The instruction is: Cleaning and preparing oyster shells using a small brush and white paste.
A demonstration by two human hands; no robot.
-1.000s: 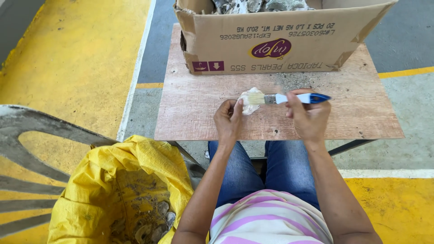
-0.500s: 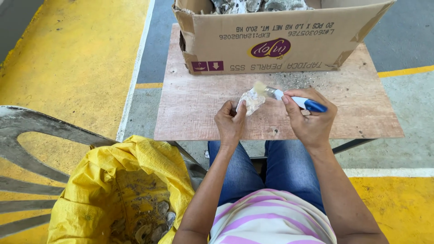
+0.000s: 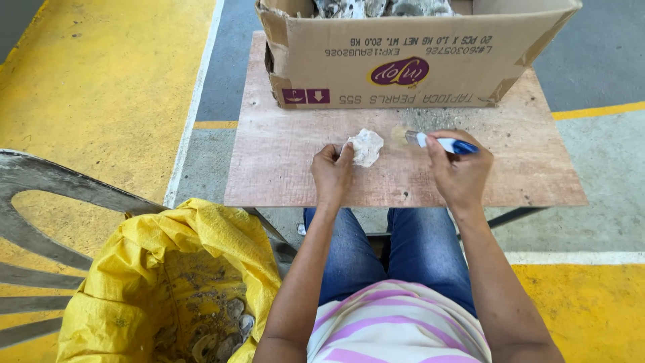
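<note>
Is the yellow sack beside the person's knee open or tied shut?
Open. The yellow sack has its mouth spread wide with the rim rolled back, and pale, dusty lumps show inside it, lying well below the rim.

Head-worn camera looks steeply down — close over the wooden table (image 3: pixel 282 168).
</note>
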